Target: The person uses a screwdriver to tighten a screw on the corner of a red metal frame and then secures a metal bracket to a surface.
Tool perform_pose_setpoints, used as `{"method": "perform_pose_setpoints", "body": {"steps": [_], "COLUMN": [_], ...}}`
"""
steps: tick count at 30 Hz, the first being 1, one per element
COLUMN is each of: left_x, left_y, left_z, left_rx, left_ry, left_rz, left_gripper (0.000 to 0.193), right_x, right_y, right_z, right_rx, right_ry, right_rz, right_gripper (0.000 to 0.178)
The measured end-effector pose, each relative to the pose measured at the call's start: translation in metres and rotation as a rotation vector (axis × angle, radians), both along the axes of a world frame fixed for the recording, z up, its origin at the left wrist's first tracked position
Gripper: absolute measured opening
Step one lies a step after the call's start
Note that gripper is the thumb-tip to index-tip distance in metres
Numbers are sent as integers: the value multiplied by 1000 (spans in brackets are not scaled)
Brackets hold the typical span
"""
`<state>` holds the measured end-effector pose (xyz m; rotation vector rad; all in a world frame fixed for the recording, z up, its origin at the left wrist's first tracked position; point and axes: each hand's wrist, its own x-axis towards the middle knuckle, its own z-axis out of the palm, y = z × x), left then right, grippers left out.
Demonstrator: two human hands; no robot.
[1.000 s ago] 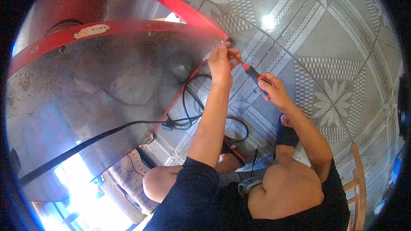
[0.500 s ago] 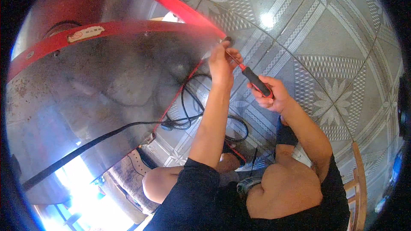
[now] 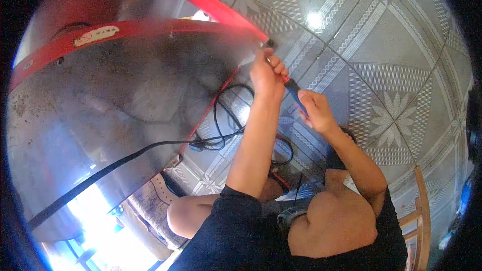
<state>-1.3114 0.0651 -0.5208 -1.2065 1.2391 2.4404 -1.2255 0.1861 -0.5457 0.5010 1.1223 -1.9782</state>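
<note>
My right hand is wrapped around the handle of a screwdriver with a black and red grip. The tool slants up and left toward the corner of a large red-edged metal appliance. My left hand closes its fingers around the screwdriver's shaft, just below a small black fitting at that corner. Most of the shaft and its tip are hidden behind the left fingers. Whether the tip touches the fitting does not show.
A black power cable runs across the grey metal panel and coils on the patterned tile floor. By my left knee lies a patterned cushion-like item. A wooden frame stands at the lower right.
My left hand has shifted slightly right, and its fingers have curled further around the shaft. The right hand's grip has turned on the handle. The appliance's corner sits a little farther right.
</note>
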Motion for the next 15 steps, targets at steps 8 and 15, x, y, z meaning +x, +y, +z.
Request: {"method": "perform_pose_setpoints", "body": {"steps": [8,15], "left_x": [-9,-6], "left_y": [-11,-12], "left_z": [-5,-11], "left_rx": [177,334], "left_ry": [59,214], "left_rz": [43,-4], "left_gripper": [23,23], "right_x": [-8,-22], "right_y": [-2,17], "right_z": [6,-17], "right_rx": [389,-848], "right_ry": [387,-382], "right_rz": [142,130], "right_gripper": [26,30]}}
